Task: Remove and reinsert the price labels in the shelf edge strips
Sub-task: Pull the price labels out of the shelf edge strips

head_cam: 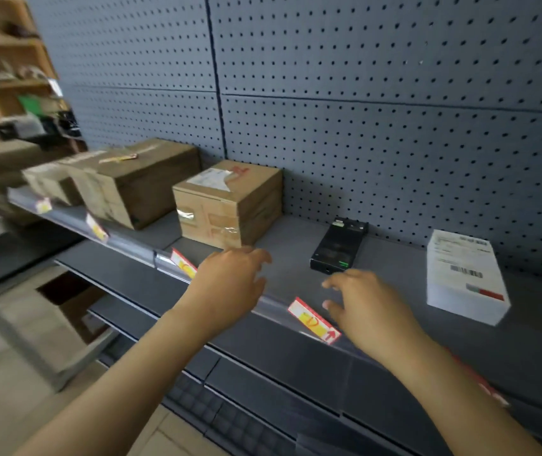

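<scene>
A clear edge strip point(273, 304) runs along the front of the grey shelf. A red and yellow price label point(312, 319) sits in it between my hands. My right hand point(366, 306) hovers just right of that label, fingers relaxed and spread, holding nothing. My left hand point(230, 284) is over the strip to the label's left, fingers loosely bent, empty. Another red and yellow label point(182, 263) sits in the strip just left of my left hand. Two more labels point(95, 228) point(43, 205) are further left, blurred. A red label point(480, 383) shows at the right beyond my right forearm.
On the shelf stand brown cardboard boxes point(230, 205) point(138, 182), a black device point(339, 246) and a white box point(465, 274) with a barcode. Grey pegboard point(394, 110) backs the shelf. Lower shelves point(263, 373) jut out below. Wooden shelving point(6, 60) stands far left.
</scene>
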The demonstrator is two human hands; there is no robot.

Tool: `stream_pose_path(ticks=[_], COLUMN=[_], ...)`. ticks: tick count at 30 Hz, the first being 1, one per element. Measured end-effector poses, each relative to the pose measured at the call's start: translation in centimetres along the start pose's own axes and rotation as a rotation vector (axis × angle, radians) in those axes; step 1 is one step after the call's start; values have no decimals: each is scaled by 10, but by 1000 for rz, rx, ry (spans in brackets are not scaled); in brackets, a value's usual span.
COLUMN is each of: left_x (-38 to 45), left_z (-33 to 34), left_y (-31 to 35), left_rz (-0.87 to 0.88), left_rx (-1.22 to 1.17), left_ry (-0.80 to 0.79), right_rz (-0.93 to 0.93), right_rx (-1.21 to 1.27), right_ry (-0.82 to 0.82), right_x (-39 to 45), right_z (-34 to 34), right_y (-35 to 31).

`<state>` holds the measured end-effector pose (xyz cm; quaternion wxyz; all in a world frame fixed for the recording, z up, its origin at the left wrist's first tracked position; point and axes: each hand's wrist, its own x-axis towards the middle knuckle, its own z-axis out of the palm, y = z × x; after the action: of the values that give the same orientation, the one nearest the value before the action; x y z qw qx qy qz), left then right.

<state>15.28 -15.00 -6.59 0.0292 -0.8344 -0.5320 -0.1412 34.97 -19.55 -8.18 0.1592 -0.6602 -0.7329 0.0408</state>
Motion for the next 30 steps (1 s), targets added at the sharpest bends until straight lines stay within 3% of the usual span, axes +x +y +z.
stream_pose_path(ticks=[8, 14, 30], left_x=[-2, 2, 93], left_z=[-35, -52, -75], left_y=[-116, -192, -380], left_rz=[-118, -216, -357], left_rx=[67, 88, 66], left_ry=[19, 42, 145], right_rz=[-131, -213, -393], right_rx=[43, 111, 97], right_ry=[85, 49, 116], right_x=[89, 145, 347], right_z=[18, 36, 78], right_y=[-100, -166, -287])
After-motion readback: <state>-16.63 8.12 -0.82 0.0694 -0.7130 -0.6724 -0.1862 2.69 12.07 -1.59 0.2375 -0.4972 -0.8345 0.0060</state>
